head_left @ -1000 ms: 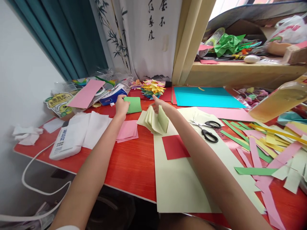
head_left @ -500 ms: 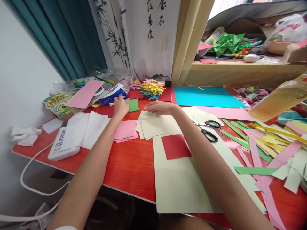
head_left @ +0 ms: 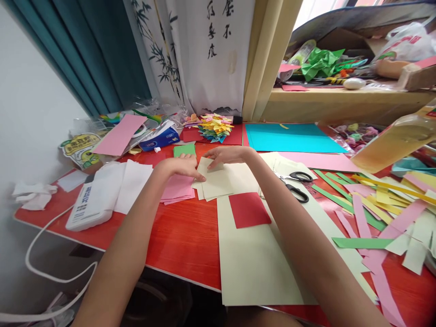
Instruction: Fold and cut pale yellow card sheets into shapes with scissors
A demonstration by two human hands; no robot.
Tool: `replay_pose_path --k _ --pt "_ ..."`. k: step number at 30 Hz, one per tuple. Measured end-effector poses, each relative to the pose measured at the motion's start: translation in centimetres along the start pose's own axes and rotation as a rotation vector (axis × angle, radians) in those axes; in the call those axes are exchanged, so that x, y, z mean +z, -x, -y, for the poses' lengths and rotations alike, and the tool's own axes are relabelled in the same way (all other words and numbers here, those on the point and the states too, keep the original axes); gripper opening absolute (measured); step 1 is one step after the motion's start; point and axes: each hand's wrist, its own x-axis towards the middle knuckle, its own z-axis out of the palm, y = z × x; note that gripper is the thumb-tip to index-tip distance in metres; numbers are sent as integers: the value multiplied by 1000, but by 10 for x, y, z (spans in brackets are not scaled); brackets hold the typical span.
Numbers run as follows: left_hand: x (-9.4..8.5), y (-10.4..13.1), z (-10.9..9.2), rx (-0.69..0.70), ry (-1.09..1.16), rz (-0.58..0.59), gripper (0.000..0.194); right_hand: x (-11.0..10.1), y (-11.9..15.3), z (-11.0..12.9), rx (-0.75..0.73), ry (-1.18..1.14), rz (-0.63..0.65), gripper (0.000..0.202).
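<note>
My left hand (head_left: 182, 167) reaches over the stack of pink paper squares (head_left: 177, 190), with the thumb stretched to the left edge of the cream paper squares (head_left: 218, 184). Its fingers are spread near the green paper square (head_left: 184, 150). From the other side my right hand (head_left: 227, 155) rests at the back of the cream squares, thumb apart from the fingers. Whether it lifts one of the squares I cannot tell. Below my right wrist, a red paper square (head_left: 250, 210) lies on a large cream sheet (head_left: 262, 263).
Black-handled scissors (head_left: 297, 185) lie right of my right forearm. Paper strips (head_left: 366, 218) cover the table's right side, near a tilted bottle (head_left: 391, 143). A white tissue pack (head_left: 93, 200) sits at left. Folded paper stars (head_left: 216, 127) and a blue sheet (head_left: 289, 137) are at the back.
My left hand has moved from the blue box and green square towards me and right, to the cream squares. The right hand's thumb now shows, lowered onto the cream squares.
</note>
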Motion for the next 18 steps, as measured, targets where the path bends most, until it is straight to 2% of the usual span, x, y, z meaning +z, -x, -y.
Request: replay_pose_path --k 6,11,12,14,16,18 --pt "-3 4 -6 25 -59 13 32 4 7 10 43 71 101 38" --pt "-2 0 -5 100 64 -48 32 6 7 9 29 103 36 26" --pt "-2 -1 -4 106 99 -87 32 5 7 8 17 102 8 24" --pt "-1 -5 -4 83 212 -236 30 0 8 5 -32 79 -66 22" --pt "-1 -9 -3 35 387 -424 28 -7 8 1 -116 33 -176 23" --pt "-1 -14 -3 17 602 -550 28 -12 6 -3 -219 -21 -306 28"
